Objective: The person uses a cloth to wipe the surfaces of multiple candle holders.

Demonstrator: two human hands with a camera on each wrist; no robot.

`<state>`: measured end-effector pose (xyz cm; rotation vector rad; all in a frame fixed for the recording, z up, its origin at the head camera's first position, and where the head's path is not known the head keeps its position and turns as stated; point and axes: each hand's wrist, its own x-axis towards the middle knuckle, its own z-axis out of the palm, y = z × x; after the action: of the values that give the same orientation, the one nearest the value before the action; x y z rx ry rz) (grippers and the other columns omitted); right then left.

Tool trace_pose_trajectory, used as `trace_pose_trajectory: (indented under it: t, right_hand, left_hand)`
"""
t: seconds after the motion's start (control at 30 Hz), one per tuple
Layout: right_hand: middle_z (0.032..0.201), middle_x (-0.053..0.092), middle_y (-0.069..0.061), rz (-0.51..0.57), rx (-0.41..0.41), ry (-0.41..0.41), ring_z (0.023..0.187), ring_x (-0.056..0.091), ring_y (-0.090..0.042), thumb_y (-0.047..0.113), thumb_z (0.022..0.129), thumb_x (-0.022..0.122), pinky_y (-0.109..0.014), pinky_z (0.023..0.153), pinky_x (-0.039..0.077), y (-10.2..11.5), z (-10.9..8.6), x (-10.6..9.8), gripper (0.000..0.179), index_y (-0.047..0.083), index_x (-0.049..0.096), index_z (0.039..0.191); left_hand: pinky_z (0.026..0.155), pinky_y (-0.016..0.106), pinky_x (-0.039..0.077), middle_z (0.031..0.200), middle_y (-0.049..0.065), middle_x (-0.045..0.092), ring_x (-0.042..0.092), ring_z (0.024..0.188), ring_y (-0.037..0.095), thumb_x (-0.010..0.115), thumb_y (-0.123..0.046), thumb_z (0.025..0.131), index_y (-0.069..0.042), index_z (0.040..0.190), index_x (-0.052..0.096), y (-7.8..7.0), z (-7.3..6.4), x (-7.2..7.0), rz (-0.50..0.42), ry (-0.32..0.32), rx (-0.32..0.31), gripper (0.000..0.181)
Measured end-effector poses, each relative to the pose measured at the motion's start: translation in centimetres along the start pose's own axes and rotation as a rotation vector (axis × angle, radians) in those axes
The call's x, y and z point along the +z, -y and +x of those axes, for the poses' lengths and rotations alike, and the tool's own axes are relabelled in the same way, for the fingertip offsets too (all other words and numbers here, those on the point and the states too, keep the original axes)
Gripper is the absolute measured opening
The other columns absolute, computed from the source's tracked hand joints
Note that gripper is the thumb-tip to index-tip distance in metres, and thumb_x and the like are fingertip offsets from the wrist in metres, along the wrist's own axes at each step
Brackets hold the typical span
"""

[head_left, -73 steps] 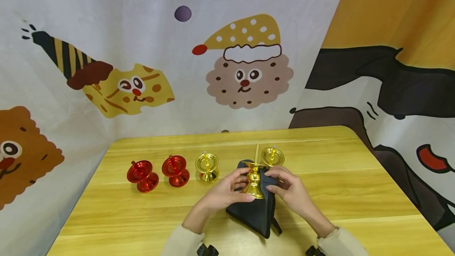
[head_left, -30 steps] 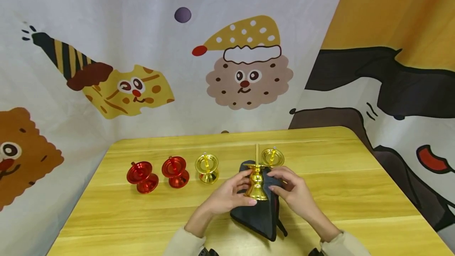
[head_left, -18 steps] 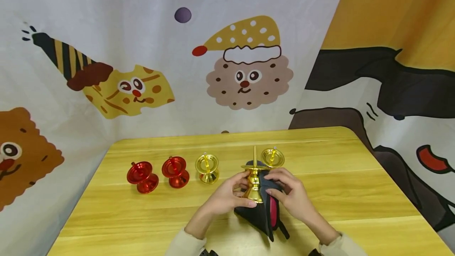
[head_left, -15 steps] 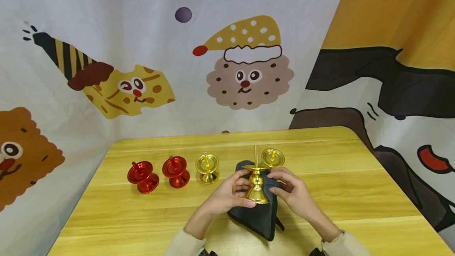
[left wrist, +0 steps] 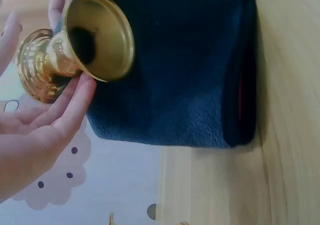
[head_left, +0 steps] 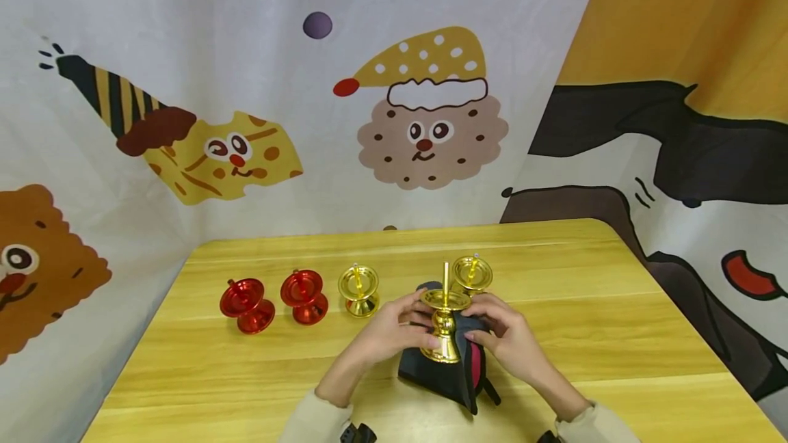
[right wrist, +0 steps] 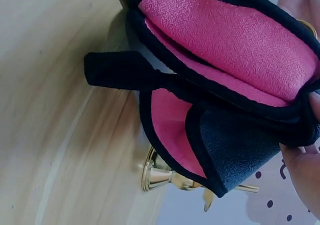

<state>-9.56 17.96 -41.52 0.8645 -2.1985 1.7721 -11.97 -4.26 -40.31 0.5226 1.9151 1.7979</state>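
In the head view my left hand (head_left: 394, 325) grips a gold candle holder (head_left: 444, 325) with a spike on its dish, fingers behind its stem and thumb by its base. The holder is held over a dark cloth (head_left: 431, 373) with black edging and a pink inner side. My right hand (head_left: 506, 333) pinches that cloth just right of the holder. Seen from the left wrist, the flared hollow base (left wrist: 112, 40) faces the camera with the cloth behind it. In the right wrist view the pink lining (right wrist: 225, 45) shows between folds, and a black strap (right wrist: 117, 70) sticks out.
Two red candle holders (head_left: 247, 305) and a gold candle holder (head_left: 359, 290) stand in a row on the left of the wooden table (head_left: 585, 306). Another gold holder (head_left: 473, 273) stands behind my right hand. A cartoon-printed curtain (head_left: 258, 12) hangs behind the table.
The held gold holder has lowered slightly and tipped towards me, showing more of its dish. The cloth has shifted under it, its pink side now visible on the right.
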Motion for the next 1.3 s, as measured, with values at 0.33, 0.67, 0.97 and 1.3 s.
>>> trace_pose_trajectory:
  t: [0.33, 0.67, 0.97, 1.3]
  right_hand:
    - [0.107, 0.052, -0.019, -0.083, 0.001, 0.064, 0.099, 0.052, -0.010, -0.017, 0.071, 0.067, -0.021, 0.076, 0.050, -0.1, -0.3, 0.1, 0.031, 0.000, 0.063, 0.097]
    - [0.105, 0.052, -0.022, -0.059, -0.001, 0.187, 0.099, 0.053, -0.008, -0.016, 0.072, 0.065, -0.021, 0.078, 0.049, -1.7, -0.8, -4.1, 0.032, -0.005, 0.060, 0.101]
    - [0.099, 0.056, -0.012, -0.218, 0.091, 0.177, 0.091, 0.055, -0.007, -0.013, 0.073, 0.067, -0.023, 0.068, 0.052, -2.5, -1.8, -8.5, 0.031, 0.001, 0.062, 0.100]
    - [0.099, 0.058, -0.012, -0.315, 0.139, 0.124, 0.092, 0.054, -0.003, -0.012, 0.070, 0.070, -0.021, 0.071, 0.051, -2.7, -2.3, -9.5, 0.032, 0.003, 0.064, 0.098]
  left_hand:
    - [0.081, 0.042, 0.050, 0.101, 0.014, 0.059, 0.061, 0.088, 0.025, 0.066, -0.016, 0.085, 0.010, 0.127, 0.041, -0.6, 0.2, 0.5, -0.087, -0.103, -0.045, 0.056]
    - [0.077, 0.038, 0.050, 0.109, 0.014, 0.059, 0.058, 0.087, 0.020, 0.071, -0.015, 0.081, 0.005, 0.130, 0.040, 0.2, 0.4, -0.7, -0.006, -0.169, -0.008, 0.061]
    - [0.087, 0.040, 0.046, 0.122, 0.023, 0.051, 0.051, 0.108, 0.035, 0.071, -0.020, 0.080, 0.006, 0.135, 0.033, 2.5, 2.1, -1.3, 0.155, -0.304, 0.009, 0.072]
    - [0.093, 0.046, 0.041, 0.126, 0.022, 0.047, 0.046, 0.114, 0.039, 0.070, -0.013, 0.081, 0.005, 0.134, 0.034, 4.6, 3.6, -1.4, 0.219, -0.400, -0.019, 0.067]
